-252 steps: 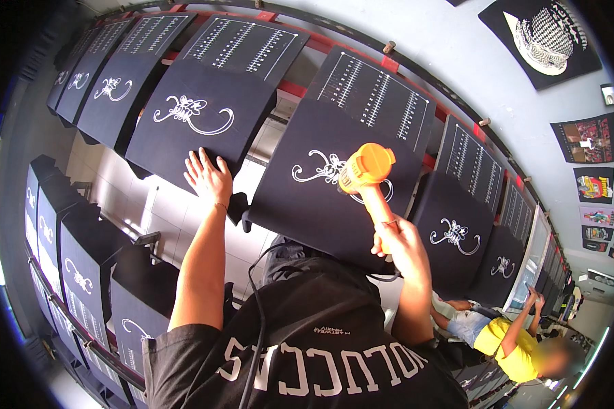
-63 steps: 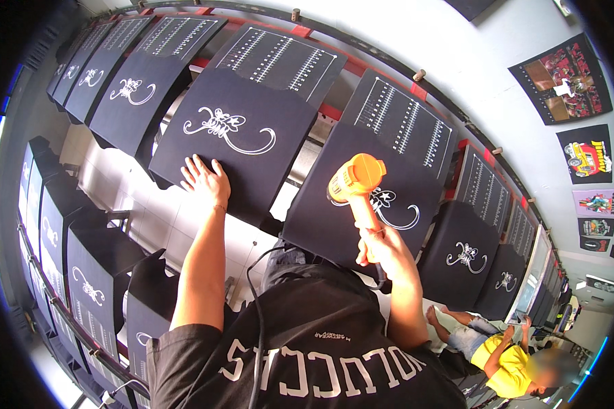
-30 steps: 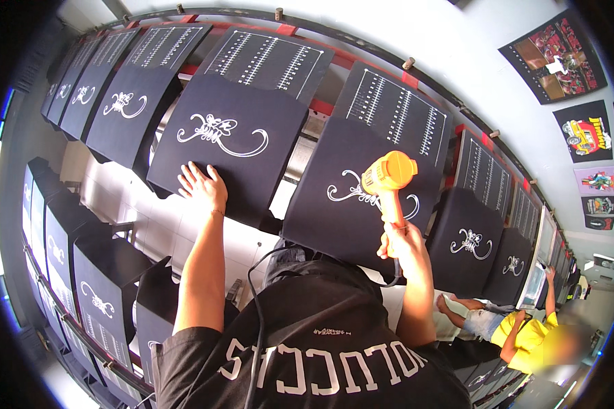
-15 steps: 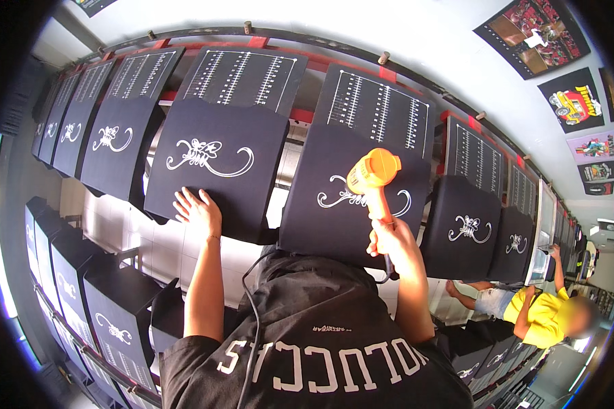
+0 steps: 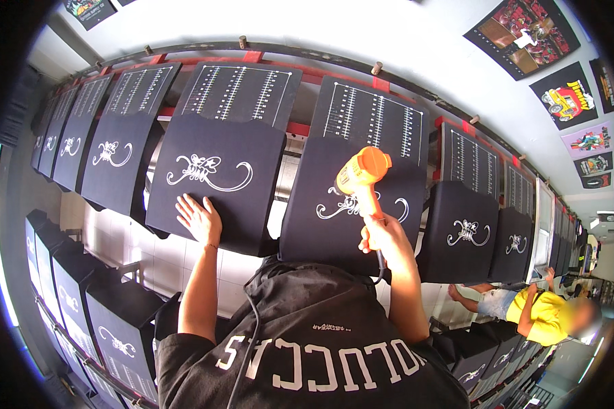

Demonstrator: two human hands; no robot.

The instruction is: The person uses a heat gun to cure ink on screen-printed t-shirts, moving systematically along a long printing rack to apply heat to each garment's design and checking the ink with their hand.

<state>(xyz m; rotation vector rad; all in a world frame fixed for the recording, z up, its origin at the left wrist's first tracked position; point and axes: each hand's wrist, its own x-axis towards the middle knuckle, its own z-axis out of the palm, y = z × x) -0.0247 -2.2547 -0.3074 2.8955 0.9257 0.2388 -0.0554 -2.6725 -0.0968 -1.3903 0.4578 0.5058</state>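
Note:
My right hand (image 5: 389, 238) is wrapped round the handle of an orange heat gun (image 5: 366, 176), its dark cord hanging below the grip. The gun is over a black fabric piece (image 5: 327, 235) on a board, tilted with its nozzle down to the left, and partly hides the white scroll print there. Whether the nozzle touches the cloth, I cannot tell. On the neighbouring black fabric piece (image 5: 242, 215) to the left, my left hand (image 5: 199, 219) lies flat with fingers spread, just below its white scroll print (image 5: 208, 173).
A long row of boards with white ruler marks (image 5: 239, 88) runs along a red and black rail (image 5: 300, 53). A second row of fabric-covered boards (image 5: 116, 300) stands behind me. At the right is a person in a yellow shirt (image 5: 546, 317). Printed posters (image 5: 563, 95) hang on the wall.
The view has shifted slightly. The heat gun has moved a little left over the print and turned slightly. My left hand now lies closer to the print on its fabric piece.

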